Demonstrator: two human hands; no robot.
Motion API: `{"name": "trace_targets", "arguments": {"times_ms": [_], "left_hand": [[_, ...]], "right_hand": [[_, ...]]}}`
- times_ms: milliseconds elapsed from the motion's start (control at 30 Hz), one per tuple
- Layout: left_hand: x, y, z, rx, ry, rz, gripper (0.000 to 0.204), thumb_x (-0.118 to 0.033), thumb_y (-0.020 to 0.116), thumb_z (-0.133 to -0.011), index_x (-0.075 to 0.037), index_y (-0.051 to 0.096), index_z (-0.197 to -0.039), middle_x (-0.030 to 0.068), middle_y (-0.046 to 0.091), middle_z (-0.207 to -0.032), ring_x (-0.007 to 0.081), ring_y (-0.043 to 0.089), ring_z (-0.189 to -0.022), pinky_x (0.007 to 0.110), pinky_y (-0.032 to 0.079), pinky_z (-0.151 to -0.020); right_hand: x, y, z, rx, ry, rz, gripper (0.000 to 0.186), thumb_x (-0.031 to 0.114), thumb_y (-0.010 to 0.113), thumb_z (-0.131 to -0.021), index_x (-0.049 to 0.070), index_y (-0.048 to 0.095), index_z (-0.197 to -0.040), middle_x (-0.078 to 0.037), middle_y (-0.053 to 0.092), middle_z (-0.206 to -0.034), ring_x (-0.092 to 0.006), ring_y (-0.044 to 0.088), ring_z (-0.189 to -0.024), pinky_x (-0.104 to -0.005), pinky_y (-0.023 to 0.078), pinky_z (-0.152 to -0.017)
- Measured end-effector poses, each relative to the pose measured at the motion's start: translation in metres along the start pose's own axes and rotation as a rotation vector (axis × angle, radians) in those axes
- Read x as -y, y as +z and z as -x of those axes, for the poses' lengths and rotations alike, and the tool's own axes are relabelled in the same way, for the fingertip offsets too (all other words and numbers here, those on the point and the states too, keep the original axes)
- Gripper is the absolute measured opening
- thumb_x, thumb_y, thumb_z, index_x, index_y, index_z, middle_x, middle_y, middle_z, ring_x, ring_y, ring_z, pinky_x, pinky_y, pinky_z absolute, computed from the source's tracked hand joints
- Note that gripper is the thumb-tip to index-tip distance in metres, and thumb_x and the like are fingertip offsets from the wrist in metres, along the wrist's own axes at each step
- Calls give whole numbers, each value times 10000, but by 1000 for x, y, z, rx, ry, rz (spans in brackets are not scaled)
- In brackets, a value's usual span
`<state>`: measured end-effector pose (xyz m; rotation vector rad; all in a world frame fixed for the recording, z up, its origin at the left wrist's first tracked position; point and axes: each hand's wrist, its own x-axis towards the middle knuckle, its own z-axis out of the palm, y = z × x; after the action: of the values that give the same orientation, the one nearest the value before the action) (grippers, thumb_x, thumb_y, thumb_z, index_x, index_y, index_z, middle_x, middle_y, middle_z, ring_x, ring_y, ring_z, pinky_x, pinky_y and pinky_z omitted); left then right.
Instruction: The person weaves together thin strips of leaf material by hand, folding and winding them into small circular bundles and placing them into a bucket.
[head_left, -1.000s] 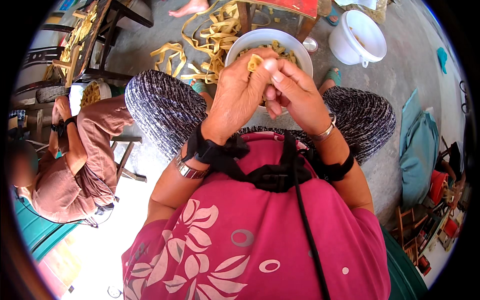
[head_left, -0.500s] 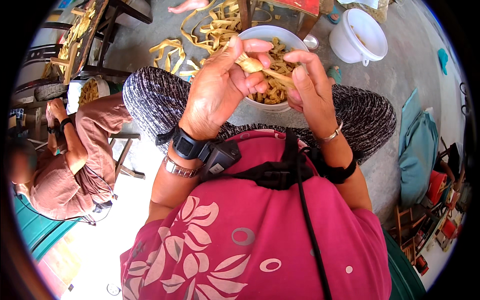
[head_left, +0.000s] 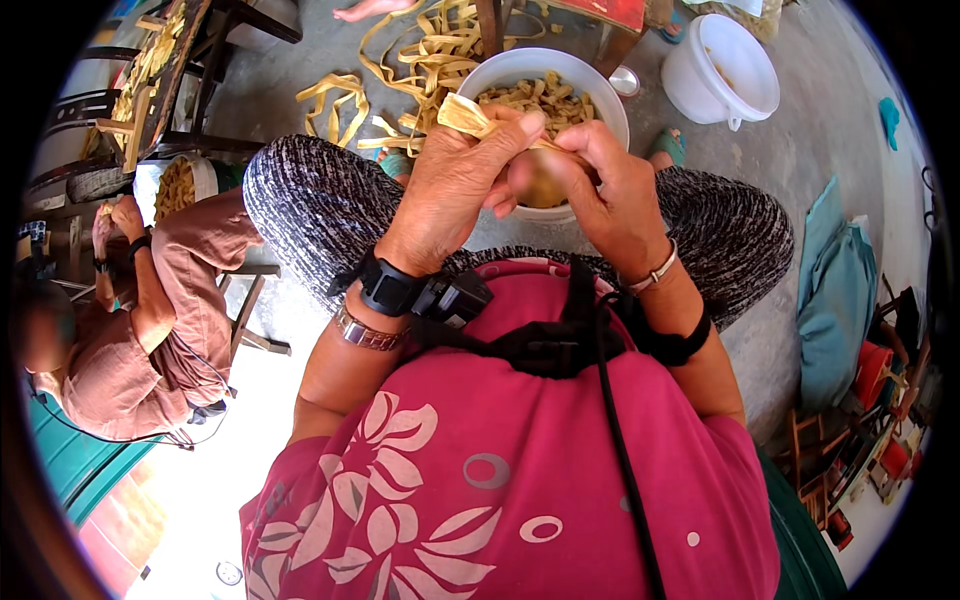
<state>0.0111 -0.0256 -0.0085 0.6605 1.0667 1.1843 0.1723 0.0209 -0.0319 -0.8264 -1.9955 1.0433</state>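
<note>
Compared with half a second ago, my left hand [head_left: 455, 185] sits lower in the frame, and the folded pale-yellow leaf strip [head_left: 470, 115] now sticks out to the upper left of my fingers instead of lying between both hands. My left fingers are closed tight on this strip. My right hand [head_left: 610, 195] has come closer, its fingers curled together on the other end of the strip, just in front of the white bowl [head_left: 500, 72]. The bowl stays in the upper centre, on my lap between my knees, full of yellow folded pieces [head_left: 545, 92]. A white plastic bucket [head_left: 722, 68] with a handle stands in the upper right. A loose heap of long strips [head_left: 420, 50] lies on the floor at the top. A teal cloth bag [head_left: 835, 290] lies at the right edge.
</note>
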Motion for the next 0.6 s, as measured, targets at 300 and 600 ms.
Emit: {"name": "trace_targets", "arguments": {"times_ms": [300, 600], "left_hand": [[-7, -7, -4, -102, 58, 220, 84, -108, 567, -883, -37, 581, -926, -29, 451, -583, 21, 306, -416, 182, 278, -389], [-9, -11, -21, -170, 33, 242, 29, -77, 561, -874, -55, 572, -890, -25, 463, -603, 30, 352, -459, 196, 317, -405]], "right_hand": [[9, -5, -10, 28, 11, -25, 102, 110, 604, -846, 18, 560, -841, -117, 566, -661, -251, 572, -572, -313, 432, -519], [0, -22, -23, 44, -59, 111, 82, 93, 607, -818, 29, 563, -793, -122, 529, -637, -297, 555, -573, -346, 425, -512]]}}
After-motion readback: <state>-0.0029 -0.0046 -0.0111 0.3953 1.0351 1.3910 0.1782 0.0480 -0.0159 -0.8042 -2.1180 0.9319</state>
